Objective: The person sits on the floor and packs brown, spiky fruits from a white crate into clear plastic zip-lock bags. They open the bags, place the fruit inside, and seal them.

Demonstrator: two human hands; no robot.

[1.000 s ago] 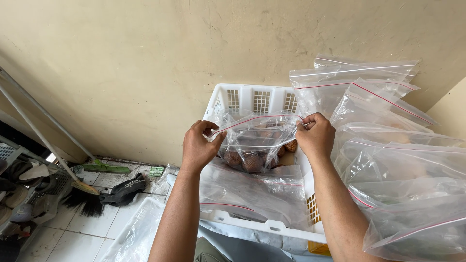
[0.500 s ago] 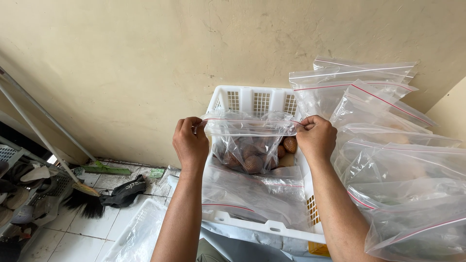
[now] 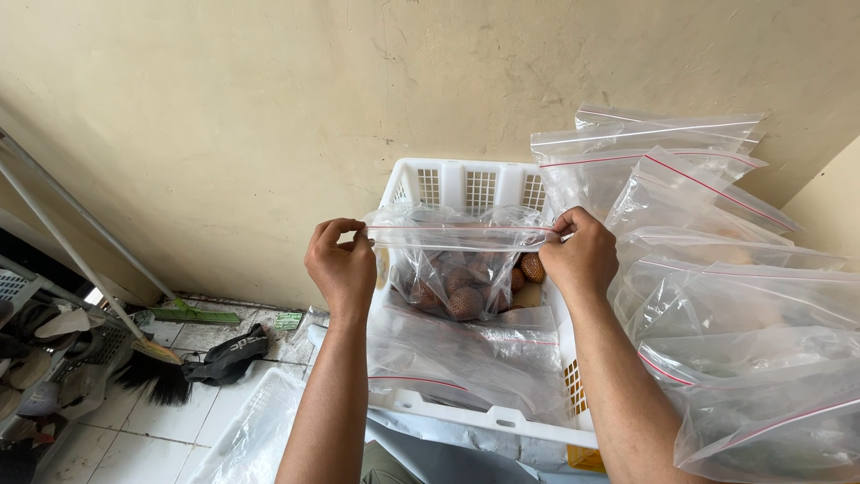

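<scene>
Above the white crate [image 3: 466, 184], my left hand [image 3: 343, 267] and right hand [image 3: 582, 257] each pinch a corner of the fruit-filled zip bag [image 3: 457, 269], stretching its seal taut and level.

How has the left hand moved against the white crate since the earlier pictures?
Yes. The left hand has slid left, away from the crate, stretching the bag mouth flat.

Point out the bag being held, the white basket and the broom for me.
Bag [image 3: 452, 269]: head view, on its clear front.
Basket [image 3: 466, 184]: head view, on its slotted back wall.
Broom [image 3: 159, 376]: head view, on its dark bristles.
</scene>
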